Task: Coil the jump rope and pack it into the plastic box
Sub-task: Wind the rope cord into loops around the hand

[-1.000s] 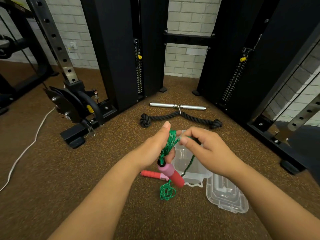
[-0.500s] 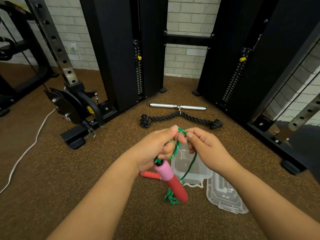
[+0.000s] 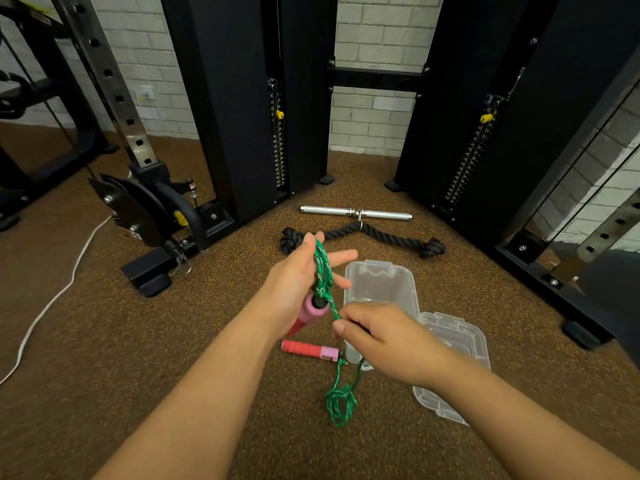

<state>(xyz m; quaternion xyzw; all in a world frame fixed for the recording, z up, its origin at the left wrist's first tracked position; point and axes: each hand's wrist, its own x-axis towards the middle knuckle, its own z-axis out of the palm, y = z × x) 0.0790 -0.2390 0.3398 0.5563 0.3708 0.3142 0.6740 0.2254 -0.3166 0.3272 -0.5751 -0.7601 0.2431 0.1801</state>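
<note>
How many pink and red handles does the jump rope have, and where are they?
2. One handle is held in the left hand, with green rope looped over that hand. The other handle lies on the floor, beside the clear plastic box.

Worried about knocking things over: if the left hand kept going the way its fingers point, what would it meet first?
Probably the black rope attachment beyond the left hand; depth is unclear, so it might pass above it.

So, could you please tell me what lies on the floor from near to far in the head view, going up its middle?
Loose green rope tangle → red-and-pink handle → clear plastic box → black rope attachment → silver bar.
</note>
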